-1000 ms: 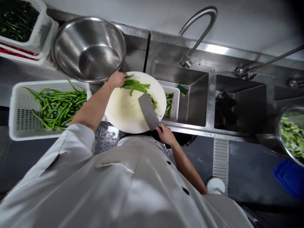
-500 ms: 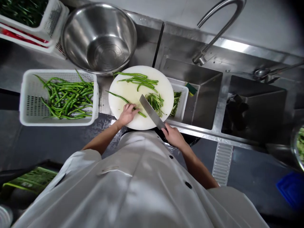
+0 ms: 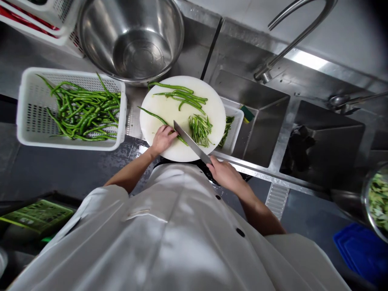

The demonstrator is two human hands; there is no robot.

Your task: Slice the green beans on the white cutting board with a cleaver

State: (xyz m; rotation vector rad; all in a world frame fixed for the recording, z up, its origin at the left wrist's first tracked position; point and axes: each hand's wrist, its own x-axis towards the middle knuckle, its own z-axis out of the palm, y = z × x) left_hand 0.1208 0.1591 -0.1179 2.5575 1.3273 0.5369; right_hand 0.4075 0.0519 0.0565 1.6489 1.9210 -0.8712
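Only the head view to go on from my end. The left hand point(image 3: 164, 138) had its fingers bunched over a long green pepper point(image 3: 157, 117), pinning it to the white board point(image 3: 176, 112). The right hand point(image 3: 226, 173) gripped the cleaver point(image 3: 193, 144) by its handle, blade slanting just beside those fingertips. That was my worry: the pepper could've rolled under light pressure and put a finger under the edge. Also, the cut strips point(image 3: 200, 129) sat near the board's right side, which looked to reach over the sink point(image 3: 263, 133), so a nudge from the blade could've sent some over.
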